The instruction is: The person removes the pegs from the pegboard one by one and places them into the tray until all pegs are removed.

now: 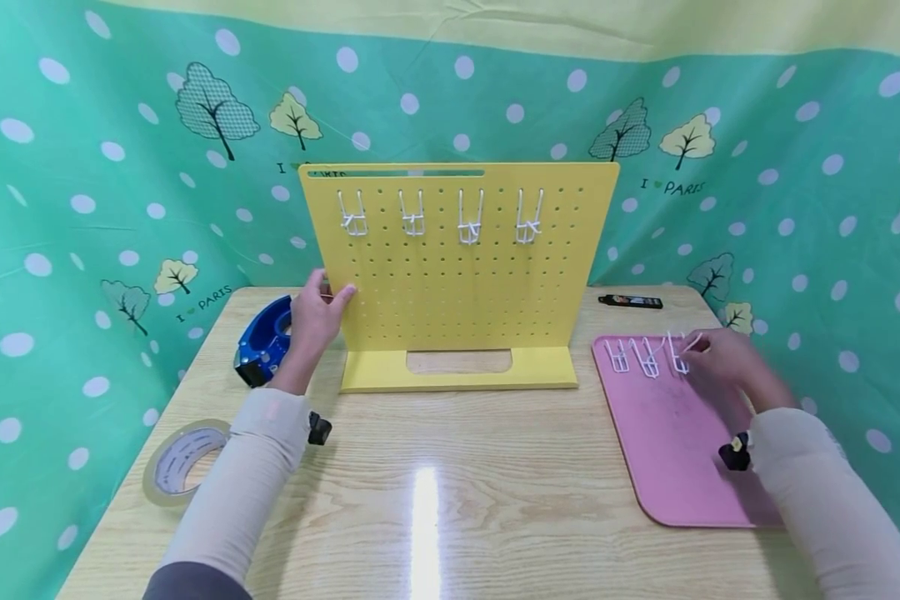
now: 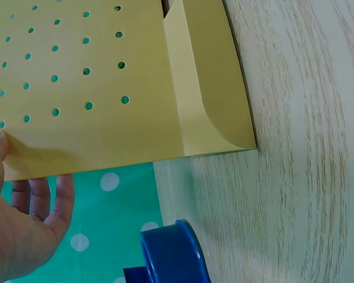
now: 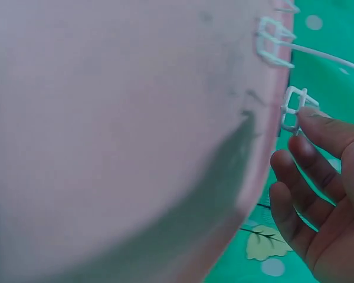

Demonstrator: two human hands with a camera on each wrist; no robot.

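A yellow pegboard [image 1: 457,304] stands upright on its base, with several white wire hooks [image 1: 470,229] hanging in a row near its top. My left hand [image 1: 319,317] grips the board's left edge, thumb on the front face and the other fingers behind it, as the left wrist view also shows. Over the far end of a pink tray [image 1: 682,467], my right hand [image 1: 727,360] pinches a white wire hook [image 3: 286,111] between thumb and index finger. Other white wire hooks [image 1: 648,362] lie beside it along the tray's far edge.
Left of the board sits a blue tape dispenser [image 1: 258,342], partly behind my left arm. A roll of tape [image 1: 167,467] lies nearer on the wooden table [image 1: 525,483]. A small black packet [image 1: 630,302] lies behind the tray. Patterned green cloth [image 1: 420,125] hangs behind.
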